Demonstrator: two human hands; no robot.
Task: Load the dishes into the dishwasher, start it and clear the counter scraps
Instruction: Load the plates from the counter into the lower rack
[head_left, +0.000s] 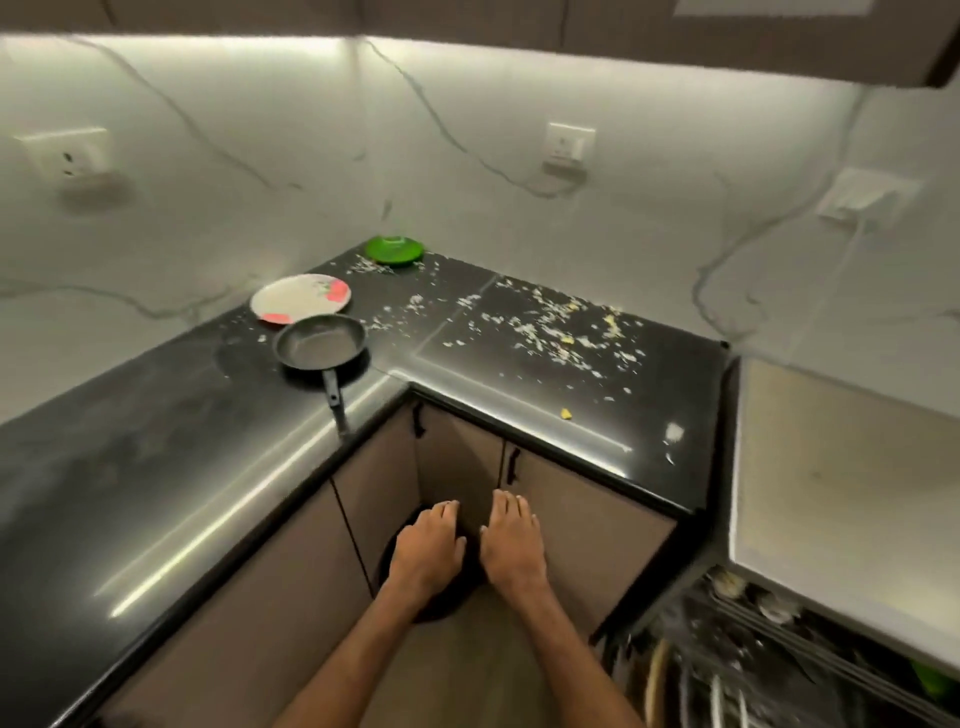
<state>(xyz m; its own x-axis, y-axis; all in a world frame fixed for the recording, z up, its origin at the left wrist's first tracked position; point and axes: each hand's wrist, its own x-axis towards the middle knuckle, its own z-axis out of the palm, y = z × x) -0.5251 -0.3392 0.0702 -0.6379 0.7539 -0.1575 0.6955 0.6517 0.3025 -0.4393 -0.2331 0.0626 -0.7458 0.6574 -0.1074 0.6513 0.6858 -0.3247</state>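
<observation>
The left hand (428, 545) and right hand (511, 540) are flat over a dark disc (441, 608), grips open. The pan (319, 343) sits at ten o'clock, scraps (550, 322) at one.

glossy black counter (156, 467) — marble-look wall (519, 130)

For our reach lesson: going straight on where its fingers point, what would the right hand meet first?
The right hand would probably meet the cabinet door near its black handle; depth unclear.

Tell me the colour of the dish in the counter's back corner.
The dish is bright green; head view.
</observation>
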